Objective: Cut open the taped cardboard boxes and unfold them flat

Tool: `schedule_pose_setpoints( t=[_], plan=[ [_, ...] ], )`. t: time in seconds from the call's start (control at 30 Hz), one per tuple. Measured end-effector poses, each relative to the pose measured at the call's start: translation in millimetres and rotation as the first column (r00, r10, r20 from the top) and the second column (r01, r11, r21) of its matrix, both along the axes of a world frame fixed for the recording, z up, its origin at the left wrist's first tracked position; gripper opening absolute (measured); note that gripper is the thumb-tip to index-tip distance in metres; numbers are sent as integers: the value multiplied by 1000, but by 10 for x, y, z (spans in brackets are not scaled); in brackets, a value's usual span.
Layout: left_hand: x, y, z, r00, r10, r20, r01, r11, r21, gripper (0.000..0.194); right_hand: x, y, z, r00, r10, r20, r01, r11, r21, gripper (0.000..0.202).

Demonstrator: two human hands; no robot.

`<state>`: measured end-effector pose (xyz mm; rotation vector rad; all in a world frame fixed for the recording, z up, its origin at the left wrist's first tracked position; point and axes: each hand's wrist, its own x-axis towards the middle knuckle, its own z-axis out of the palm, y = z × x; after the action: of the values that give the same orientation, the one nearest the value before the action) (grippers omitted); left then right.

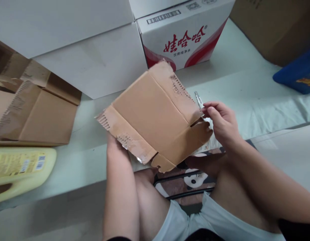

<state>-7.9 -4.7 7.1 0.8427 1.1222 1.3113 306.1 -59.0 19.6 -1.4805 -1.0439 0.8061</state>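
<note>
A flattened piece of brown cardboard box point(149, 107) is held up at a tilt over the table edge and my lap. Its flaps have torn, ragged edges with bits of clear tape. My left hand point(115, 142) reaches under it from the left and supports it; the fingers are hidden behind the board. At the board's right corner my right hand point(222, 120) is closed, thumb and fingers pinched together. A narrow shiny silvery strip point(198, 99) sticks out past those fingertips; its kind cannot be made out.
White cartons point(94, 60) stand along the back, beside a red and white water carton point(182, 43). An open brown box point(46, 117) and a yellow jug point(24, 167) are at left. A blue container point(295, 73) and a large brown box point(272, 30) stand at right on the pale-green-covered table point(250, 93).
</note>
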Motion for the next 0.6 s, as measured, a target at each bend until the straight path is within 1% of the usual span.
schedule_pose_setpoints(
  t=[0.03, 0.1, 0.17, 0.2, 0.27, 0.33, 0.37, 0.43, 0.5, 0.57, 0.6],
  plan=[
    [-14, -13, -7, 999, 29, 31, -30, 1000, 10, 60, 17, 11, -13, 999, -25, 22, 24, 999, 22, 25],
    [-22, -59, -8, 991, 100, 91, -105, 993, 52, 54, 52, 32, -58, 997, -58, 47, 56, 997, 44, 30],
    [-8, -92, -1, 977, 171, 130, -185, 977, 109, 46, 73, 46, -112, 1000, -26, -10, 27, 999, 19, 41],
    [1, -91, 4, 971, 197, 139, -215, 968, 130, 44, 74, 49, -132, 997, 22, -76, -22, 1000, -4, 47],
    [17, -46, 17, 966, 208, 157, -228, 966, 125, 39, 56, 45, -147, 964, 164, -210, -179, 982, -54, 56],
    [22, 35, 44, 966, 185, 179, -204, 974, 94, 34, 18, 31, -124, 916, 283, -284, -328, 936, -127, 56],
    [21, 76, 65, 966, 174, 191, -192, 978, 84, 32, -3, 25, -102, 903, 309, -298, -368, 914, -168, 55],
    [15, 138, 119, 956, 199, 216, -223, 970, 93, 31, -39, 19, -56, 904, 290, -314, -370, 899, -236, 53],
    [13, 161, 181, 945, 231, 230, -266, 955, 134, 40, -56, 26, -29, 914, 237, -329, -330, 907, -260, 52],
    [21, 154, 226, 955, 189, 227, -232, 956, 180, 54, -54, 40, -28, 921, 201, -334, -293, 922, -253, 48],
    [27, 148, 237, 962, 166, 215, -209, 958, 195, 56, -50, 46, -34, 924, 186, -335, -276, 930, -243, 45]
  ],
)
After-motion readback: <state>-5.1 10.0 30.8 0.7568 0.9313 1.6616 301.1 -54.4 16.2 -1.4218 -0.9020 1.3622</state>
